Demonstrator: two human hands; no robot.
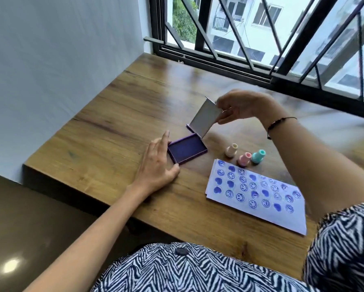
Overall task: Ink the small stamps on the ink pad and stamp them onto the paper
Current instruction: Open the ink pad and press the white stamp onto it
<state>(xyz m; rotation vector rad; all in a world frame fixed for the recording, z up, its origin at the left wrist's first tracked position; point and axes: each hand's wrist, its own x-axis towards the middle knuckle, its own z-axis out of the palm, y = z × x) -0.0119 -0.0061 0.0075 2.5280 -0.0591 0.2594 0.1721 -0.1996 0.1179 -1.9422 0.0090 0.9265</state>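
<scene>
A purple ink pad (187, 152) lies open on the wooden table (113, 127). My left hand (159, 165) rests against its left side with straight fingers. My right hand (243, 106) pinches the pad's lid (205, 119), which stands tilted with its white inside facing me, lower edge near the pad's far corner. Three small stamps stand upright right of the pad: a cream stamp (231, 150), a pink stamp (244, 159) and a teal stamp (258, 156). A white paper (254, 194) covered with several blue smiley and heart prints lies in front of the stamps.
A white wall borders the table on the left. A barred window (261, 39) runs along the far edge. The table's near edge drops to a dark floor (40, 218) at the left.
</scene>
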